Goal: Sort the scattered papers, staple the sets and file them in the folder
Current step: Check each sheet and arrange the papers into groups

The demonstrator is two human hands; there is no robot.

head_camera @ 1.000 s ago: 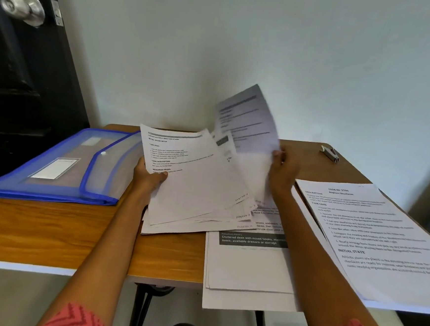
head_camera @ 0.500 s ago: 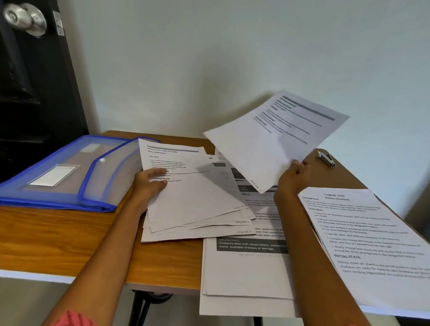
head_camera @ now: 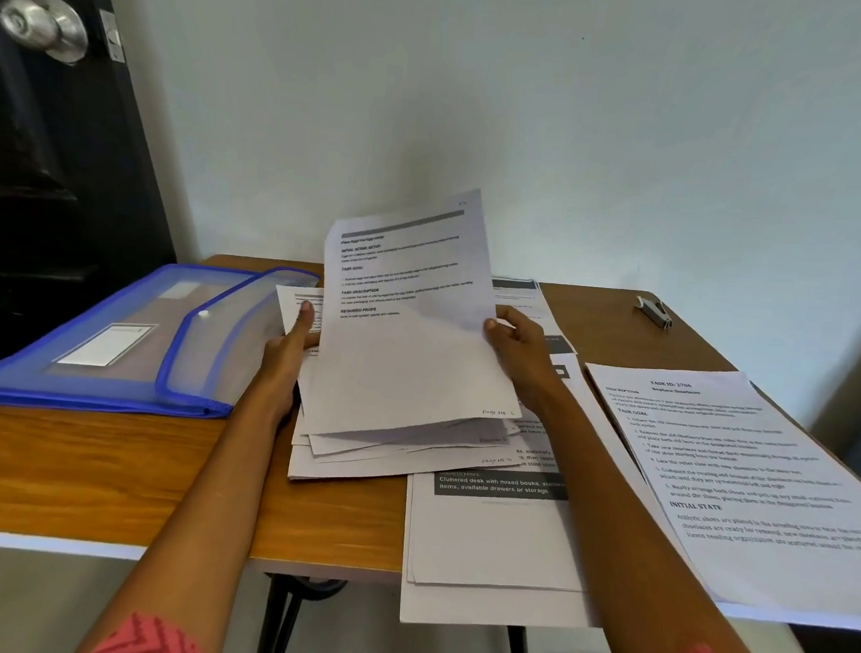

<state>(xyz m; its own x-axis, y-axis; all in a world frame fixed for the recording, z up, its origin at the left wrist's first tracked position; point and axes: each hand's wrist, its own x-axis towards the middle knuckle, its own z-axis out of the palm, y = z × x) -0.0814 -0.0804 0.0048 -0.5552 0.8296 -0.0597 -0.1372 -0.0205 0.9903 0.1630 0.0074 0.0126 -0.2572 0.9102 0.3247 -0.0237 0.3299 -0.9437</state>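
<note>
The printed sheet (head_camera: 408, 319) that was held out over the upper right of the surface half a second ago now stands tilted at centre frame, its lower edge down on the loose stack (head_camera: 398, 442). The right hand (head_camera: 517, 341) pinches the sheet's right edge, thumb on the front, fingers curled behind. The left hand (head_camera: 290, 351) stays at the stack's left side, thumb up on the page there and fingers hidden behind the raised sheet; its grip is clamped on those papers. Under the stack, a second pile (head_camera: 483, 541) hangs over the near edge of the wooden surface (head_camera: 97, 475). A separate printed set (head_camera: 745, 485) lies at right. The blue folder (head_camera: 123, 338) lies at left, flap open, and the stapler (head_camera: 655, 311) sits at upper right, well apart from both hands.
</note>
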